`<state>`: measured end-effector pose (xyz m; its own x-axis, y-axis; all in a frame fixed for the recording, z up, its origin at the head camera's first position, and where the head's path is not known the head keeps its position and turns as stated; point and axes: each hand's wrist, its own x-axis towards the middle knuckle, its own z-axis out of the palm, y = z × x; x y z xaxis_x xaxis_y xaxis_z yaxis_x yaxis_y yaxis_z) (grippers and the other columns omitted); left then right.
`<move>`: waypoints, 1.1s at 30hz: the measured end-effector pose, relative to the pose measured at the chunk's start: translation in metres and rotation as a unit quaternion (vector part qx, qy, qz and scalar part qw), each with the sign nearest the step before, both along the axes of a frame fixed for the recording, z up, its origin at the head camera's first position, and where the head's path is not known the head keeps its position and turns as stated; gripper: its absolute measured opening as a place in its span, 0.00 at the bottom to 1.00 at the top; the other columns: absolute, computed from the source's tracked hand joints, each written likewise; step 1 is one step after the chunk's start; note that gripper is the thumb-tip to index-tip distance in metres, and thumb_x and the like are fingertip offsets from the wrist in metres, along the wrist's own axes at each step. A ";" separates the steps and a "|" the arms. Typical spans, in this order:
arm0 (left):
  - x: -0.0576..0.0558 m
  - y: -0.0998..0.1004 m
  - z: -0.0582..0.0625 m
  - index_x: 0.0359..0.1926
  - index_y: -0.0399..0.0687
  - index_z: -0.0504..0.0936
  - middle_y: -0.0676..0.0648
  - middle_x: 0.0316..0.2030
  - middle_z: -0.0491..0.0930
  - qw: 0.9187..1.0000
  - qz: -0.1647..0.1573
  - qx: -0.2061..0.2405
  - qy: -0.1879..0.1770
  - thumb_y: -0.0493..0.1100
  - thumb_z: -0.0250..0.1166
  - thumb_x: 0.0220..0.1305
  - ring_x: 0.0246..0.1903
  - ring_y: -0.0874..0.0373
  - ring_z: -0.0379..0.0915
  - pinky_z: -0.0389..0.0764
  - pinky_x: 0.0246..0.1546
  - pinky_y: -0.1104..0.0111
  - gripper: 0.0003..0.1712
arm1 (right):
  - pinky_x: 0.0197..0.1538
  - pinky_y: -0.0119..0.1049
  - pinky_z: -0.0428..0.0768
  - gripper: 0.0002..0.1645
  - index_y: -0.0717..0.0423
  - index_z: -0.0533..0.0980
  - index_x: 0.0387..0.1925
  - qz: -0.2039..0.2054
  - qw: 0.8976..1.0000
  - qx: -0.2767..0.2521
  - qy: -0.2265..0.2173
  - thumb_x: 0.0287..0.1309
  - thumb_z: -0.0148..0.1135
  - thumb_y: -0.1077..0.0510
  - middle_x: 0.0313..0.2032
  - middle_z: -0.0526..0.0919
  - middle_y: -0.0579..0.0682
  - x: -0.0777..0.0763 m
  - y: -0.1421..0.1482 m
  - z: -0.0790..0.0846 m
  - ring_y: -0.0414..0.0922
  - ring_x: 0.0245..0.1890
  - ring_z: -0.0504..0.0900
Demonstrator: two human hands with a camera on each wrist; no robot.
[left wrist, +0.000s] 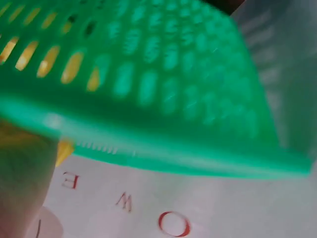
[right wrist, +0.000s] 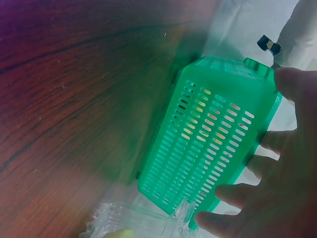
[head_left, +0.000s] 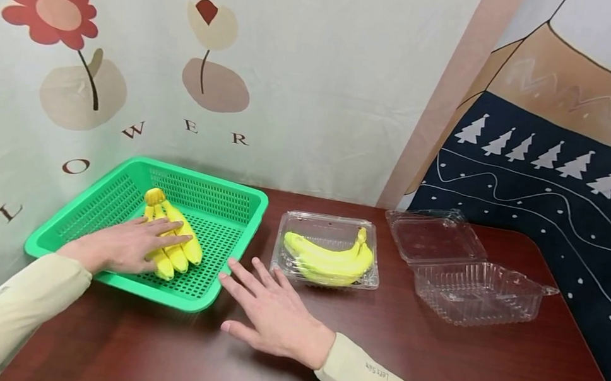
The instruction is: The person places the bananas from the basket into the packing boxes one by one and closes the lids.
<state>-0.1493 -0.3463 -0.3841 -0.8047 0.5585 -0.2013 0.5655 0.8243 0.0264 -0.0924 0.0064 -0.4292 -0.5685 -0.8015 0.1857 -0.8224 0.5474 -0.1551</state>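
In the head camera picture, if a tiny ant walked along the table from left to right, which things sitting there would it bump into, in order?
Green basket with a banana bunch in it → closed clear box with more bananas inside → open clear box.

Head view looks down; close wrist views share the basket (head_left: 220, 231).

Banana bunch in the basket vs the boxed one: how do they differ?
Cover: basket bunch uncovered in the green basket; boxed bunch inside a closed clear clamshell.
Pose: basket bunch's tips point toward the person; boxed bunch's point left.
Contact: left hand lies over basket bunch; no hand on boxed bunch.
Shared: both yellow.
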 end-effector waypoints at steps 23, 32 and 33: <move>-0.023 0.017 -0.021 0.77 0.39 0.64 0.35 0.69 0.71 0.998 -0.019 0.005 0.057 0.59 0.64 0.67 0.66 0.36 0.71 0.64 0.68 0.36 0.46 | 0.72 0.62 0.65 0.48 0.37 0.53 0.82 -0.002 0.999 -0.003 0.033 0.68 0.62 0.38 0.82 0.48 0.42 -0.003 0.003 -0.002 0.57 0.79 0.54; -0.027 0.023 -0.031 0.74 0.43 0.70 0.39 0.57 0.84 0.994 -0.024 0.045 0.096 0.63 0.63 0.69 0.52 0.39 0.82 0.81 0.53 0.46 0.42 | 0.72 0.62 0.65 0.48 0.37 0.51 0.83 -0.002 0.999 0.000 0.035 0.69 0.62 0.38 0.83 0.45 0.41 -0.003 0.002 -0.003 0.58 0.79 0.54; -0.027 0.023 -0.031 0.75 0.44 0.69 0.39 0.56 0.84 0.994 -0.028 0.044 0.096 0.66 0.64 0.68 0.51 0.39 0.83 0.82 0.52 0.46 0.44 | 0.72 0.62 0.65 0.48 0.37 0.51 0.83 -0.003 0.999 0.000 0.034 0.69 0.62 0.38 0.83 0.45 0.41 -0.003 0.002 -0.003 0.57 0.80 0.53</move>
<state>-0.1761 -0.3232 -0.4152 -0.7912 0.6116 0.0054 0.6115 0.7911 -0.0164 -0.0956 0.0085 -0.4323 -0.5599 -0.7979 0.2231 -0.8273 0.5530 -0.0987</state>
